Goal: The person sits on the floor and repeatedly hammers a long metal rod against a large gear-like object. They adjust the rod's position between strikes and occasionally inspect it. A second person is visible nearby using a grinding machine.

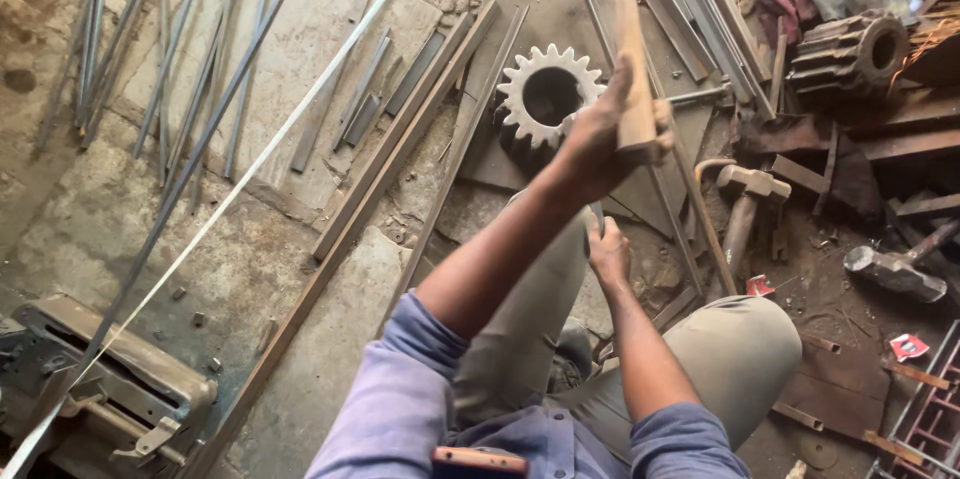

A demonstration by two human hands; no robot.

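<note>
Long wooden handle [630, 49], pale brown and worn, raised nearly upright, upper end running out of the top edge, lower end clasped in a fist above the toothed gear wheel. Thin grey metal piece [597, 216], mostly hidden, pinched just above the knee, poking up beside the trouser leg.

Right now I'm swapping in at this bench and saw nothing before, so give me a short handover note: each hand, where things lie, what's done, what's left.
Left hand: raised, grip closed round a wooden handle; its head is out of view.
Right hand: low by the knee, on a thin metal piece, mostly hidden.
Around: toothed gear on a steel plate, a hammer to the right, steel strips on the floor.
Done: cannot tell from this view.
Left: cannot tell; the raised handle has not come down.
</note>
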